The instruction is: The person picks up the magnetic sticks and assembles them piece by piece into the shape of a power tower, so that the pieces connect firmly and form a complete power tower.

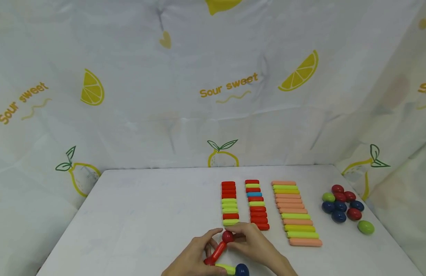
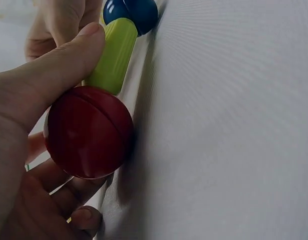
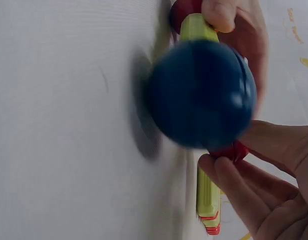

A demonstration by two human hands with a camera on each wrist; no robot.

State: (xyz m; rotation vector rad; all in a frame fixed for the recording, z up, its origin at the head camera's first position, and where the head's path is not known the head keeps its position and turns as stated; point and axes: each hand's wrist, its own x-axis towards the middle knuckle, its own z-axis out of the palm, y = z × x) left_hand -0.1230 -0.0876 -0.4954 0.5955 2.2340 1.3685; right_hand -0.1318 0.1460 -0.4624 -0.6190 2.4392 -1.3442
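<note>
A red rod [image 1: 219, 251] slants between a red ball [image 1: 228, 236] at its far end and a second red ball [image 1: 209, 261] nearer me. From this second ball a yellow-green rod [image 1: 226, 268] runs right to a dark blue ball [image 1: 242, 270]. My left hand [image 1: 195, 256] grips the joint at the near red ball, its thumb [image 2: 68, 62] lying along the yellow-green rod. With thumb and fingertips, my right hand [image 1: 254, 242] pinches the far red ball. In the right wrist view the blue ball [image 3: 201, 95] hides much of the assembly.
Beyond my hands lie a column of red and yellow-green rods [image 1: 229, 201], a second short-rod column [image 1: 257, 204] with one blue piece, and a column of longer orange, yellow and green rods [image 1: 293, 211]. Red, blue and green balls [image 1: 338, 216] cluster by the right table edge.
</note>
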